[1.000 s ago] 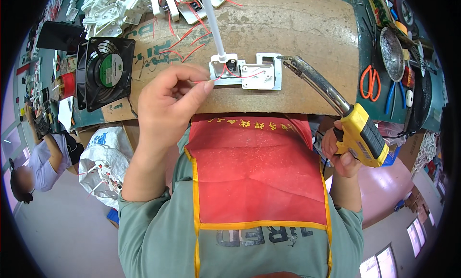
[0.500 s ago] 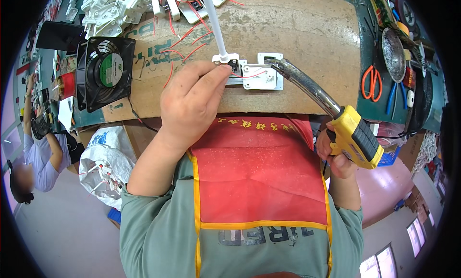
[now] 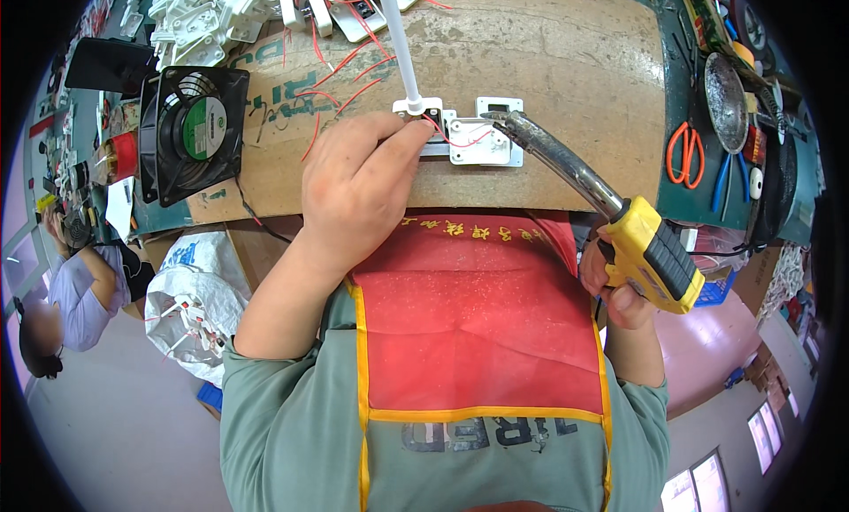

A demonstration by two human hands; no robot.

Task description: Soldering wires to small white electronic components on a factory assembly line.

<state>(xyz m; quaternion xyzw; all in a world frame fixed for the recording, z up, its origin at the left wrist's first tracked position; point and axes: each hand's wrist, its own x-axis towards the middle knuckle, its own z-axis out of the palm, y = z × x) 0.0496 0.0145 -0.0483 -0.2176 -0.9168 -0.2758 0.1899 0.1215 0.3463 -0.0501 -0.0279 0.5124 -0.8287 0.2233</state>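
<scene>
My left hand (image 3: 358, 180) is closed in a pinch at a white plastic housing (image 3: 431, 105), its fingertips on a thin red wire (image 3: 455, 144). The wire curves right from them, over an open white plastic case (image 3: 478, 149) with a square cutout. A white tube (image 3: 402, 52) stands up from the housing. My right hand (image 3: 623, 291) is wrapped around the grip of a yellow and black soldering gun (image 3: 659, 256). Its long dark metal barrel slants up and left, the tip just above the case. My left fingers hide part of the housing.
A black fan (image 3: 195, 136) stands left on the cardboard-covered bench (image 3: 575, 61). White plastic parts (image 3: 212, 26) and red wires lie at the back left. Orange-handled scissors (image 3: 685, 154), blue-handled pliers (image 3: 725, 180) and a metal ladle (image 3: 725, 101) lie right. Another person (image 3: 84, 291) works far left.
My left fingertips have shifted slightly, and the wire now leaves them higher up. A thin silvery line from the gun's tip toward the housing no longer shows. The gun has barely moved.
</scene>
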